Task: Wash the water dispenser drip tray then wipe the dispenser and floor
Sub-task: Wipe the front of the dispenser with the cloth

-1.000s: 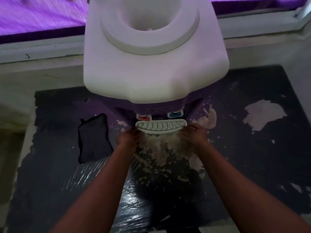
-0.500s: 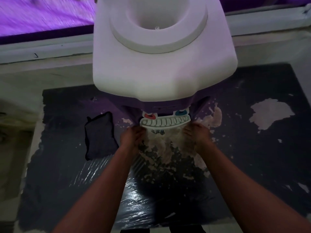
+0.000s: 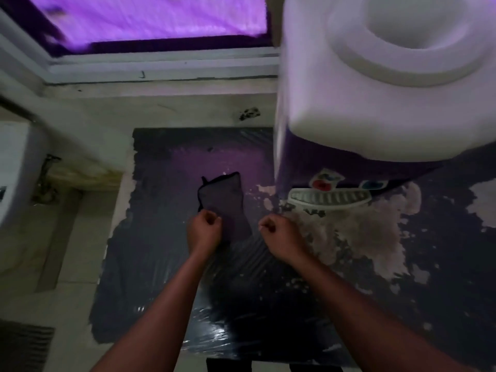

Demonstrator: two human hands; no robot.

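The water dispenser (image 3: 389, 76) has a white top and a purple body and stands at the upper right. Its white slotted drip tray (image 3: 328, 197) sits in place under the red and blue taps. A dark cloth (image 3: 221, 200) lies flat on the floor to the left of the dispenser. My left hand (image 3: 205, 229) has its fingers curled and rests over the cloth's near left corner; I cannot tell whether it grips the cloth. My right hand (image 3: 279, 236) is a loose fist just right of the cloth, with nothing visible in it.
The dispenser stands on a dark plastic-covered mat (image 3: 166, 264) with pale worn patches (image 3: 357, 232) in front of the tray. A white window frame (image 3: 161, 68) runs along the back. At the left edge is a white fixture (image 3: 13, 170), with a dark grate (image 3: 24, 347) at the bottom left.
Both hands have left the sides of the drip tray and moved left to the dark cloth. The view has swung left, so the dispenser now sits at the right.
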